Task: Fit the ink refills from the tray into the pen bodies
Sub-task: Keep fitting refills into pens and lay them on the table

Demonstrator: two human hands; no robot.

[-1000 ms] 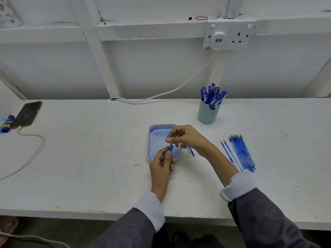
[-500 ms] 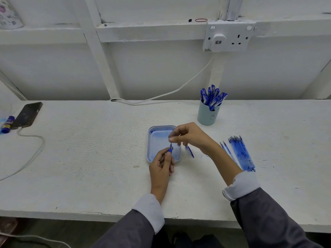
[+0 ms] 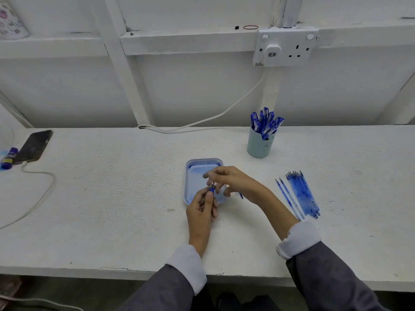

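Now | bench point(image 3: 112, 198) carries tray point(image 3: 187, 176) | left grip point(image 3: 202, 212) curled round pen body point(image 3: 211, 192), long axis pointing up and away over the tray | right grip point(image 3: 233, 182) just above, pinching a thin piece, likely the refill point(image 3: 212, 183), in line with that axis | next move, I judge: push straight down.

Rough, matt white-painted table point(image 3: 112, 209); translucent glossy plastic tray point(image 3: 197, 173) at centre; smooth matt cup point(image 3: 258, 147); glossy black phone point(image 3: 33, 145), left.

Bright even light, soft shadows, bowed edges
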